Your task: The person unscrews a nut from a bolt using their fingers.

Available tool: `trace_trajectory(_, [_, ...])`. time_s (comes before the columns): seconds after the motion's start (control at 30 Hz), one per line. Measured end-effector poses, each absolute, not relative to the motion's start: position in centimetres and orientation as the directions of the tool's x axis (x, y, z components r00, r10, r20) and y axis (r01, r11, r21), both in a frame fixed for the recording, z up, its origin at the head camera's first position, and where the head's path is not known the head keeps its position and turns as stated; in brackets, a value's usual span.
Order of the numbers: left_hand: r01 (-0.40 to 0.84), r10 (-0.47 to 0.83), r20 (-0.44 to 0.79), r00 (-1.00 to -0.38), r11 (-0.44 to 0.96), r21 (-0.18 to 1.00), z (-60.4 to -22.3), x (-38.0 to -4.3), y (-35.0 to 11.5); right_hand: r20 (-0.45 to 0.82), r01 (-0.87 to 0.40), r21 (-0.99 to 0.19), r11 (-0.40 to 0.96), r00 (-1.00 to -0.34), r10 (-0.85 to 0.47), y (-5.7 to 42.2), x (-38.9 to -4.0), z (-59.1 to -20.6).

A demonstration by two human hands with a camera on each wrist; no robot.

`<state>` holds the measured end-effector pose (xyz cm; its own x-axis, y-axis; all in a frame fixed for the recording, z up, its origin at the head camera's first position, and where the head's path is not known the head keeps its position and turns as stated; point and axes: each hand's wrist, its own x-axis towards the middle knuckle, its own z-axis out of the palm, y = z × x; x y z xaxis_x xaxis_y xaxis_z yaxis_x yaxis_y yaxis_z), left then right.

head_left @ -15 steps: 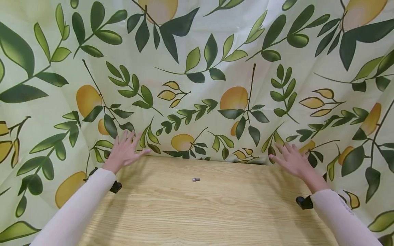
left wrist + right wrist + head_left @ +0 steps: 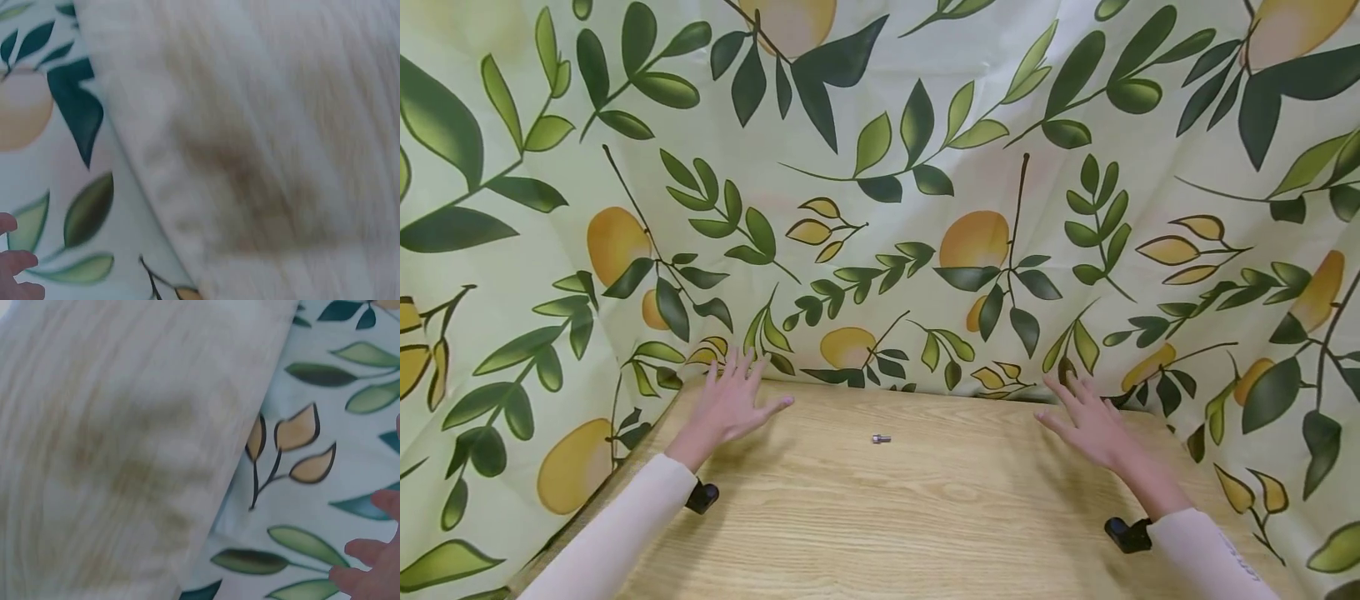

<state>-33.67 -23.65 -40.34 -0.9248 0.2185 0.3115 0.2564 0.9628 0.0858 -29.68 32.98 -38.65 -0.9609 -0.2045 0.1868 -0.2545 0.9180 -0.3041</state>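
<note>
Small bolt (image 2: 882, 439) was seen on the worktop (image 2: 880, 521) between left hand (image 2: 730, 407) and right hand (image 2: 1093, 427), touched by neither. Fingers (image 2: 365, 551) of both were spread apart, nothing gripped. For so small a piece, a fingertip pinch was judged best.

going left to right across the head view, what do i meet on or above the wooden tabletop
left hand → small metal bolt → right hand
</note>
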Motion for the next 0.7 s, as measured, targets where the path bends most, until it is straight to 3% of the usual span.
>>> trace_trajectory(0.4, [0.409, 0.343, 0.305, -0.888, 0.893, 0.187, -43.1, -32.5, -17.7, 0.234, -0.315, -0.345, 0.884, -0.941, -0.244, 29.2, -28.8, -41.1])
trace_trajectory(0.7, [0.5, 0.44, 0.252, -0.862, 0.818, 0.285, -44.3, -32.5, -14.0, 0.169, -0.294, -0.458, 0.839, -0.955, -0.242, 25.8, -28.9, -42.5])
